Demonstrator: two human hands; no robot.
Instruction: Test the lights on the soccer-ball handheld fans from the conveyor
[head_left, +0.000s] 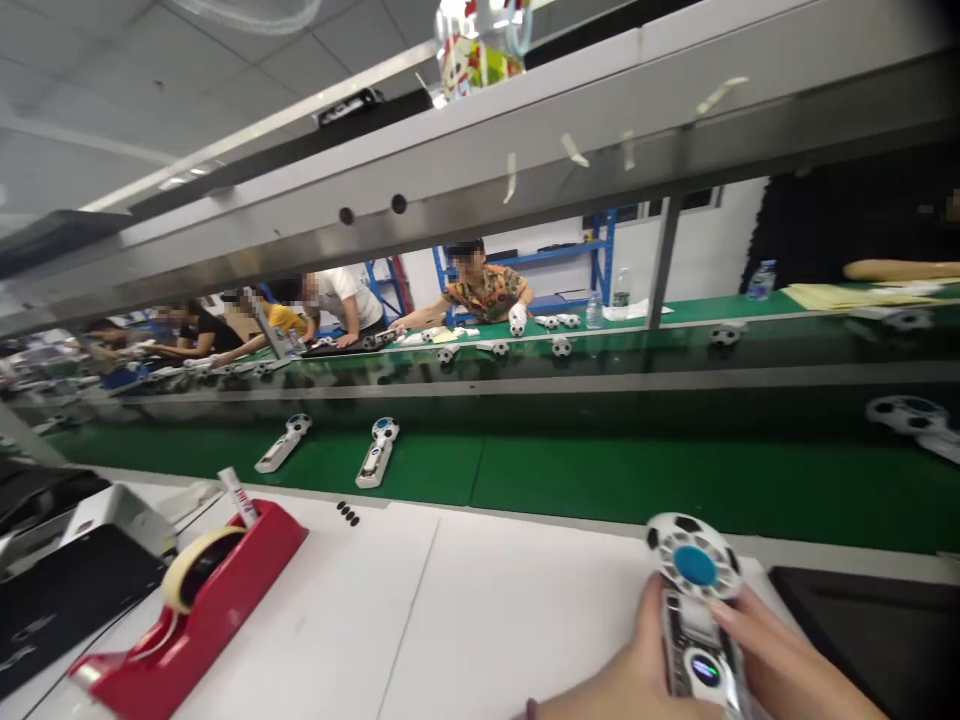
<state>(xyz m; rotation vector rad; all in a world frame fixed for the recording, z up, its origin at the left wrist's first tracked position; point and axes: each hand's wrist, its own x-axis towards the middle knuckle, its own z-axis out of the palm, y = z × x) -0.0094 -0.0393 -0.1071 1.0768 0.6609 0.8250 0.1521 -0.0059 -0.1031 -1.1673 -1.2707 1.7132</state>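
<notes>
Low on the right, a white handheld fan with a black-and-white football-pattern head and a blue centre is held between both hands. Its handle shows exposed inner parts and a small round display that is lit. My left hand wraps round the near left side of the handle. On the other side, my right hand closes on the fan, with fingers near the neck. The lower end of the handle runs out of the picture. Beneath the hands is the white worktop.
A red tape dispenser stands at left, a marker in it, near several small black discs. Beyond runs a green conveyor belt carrying similar fans. A black tray lies at right. An overhead shelf crosses above; co-workers sit opposite.
</notes>
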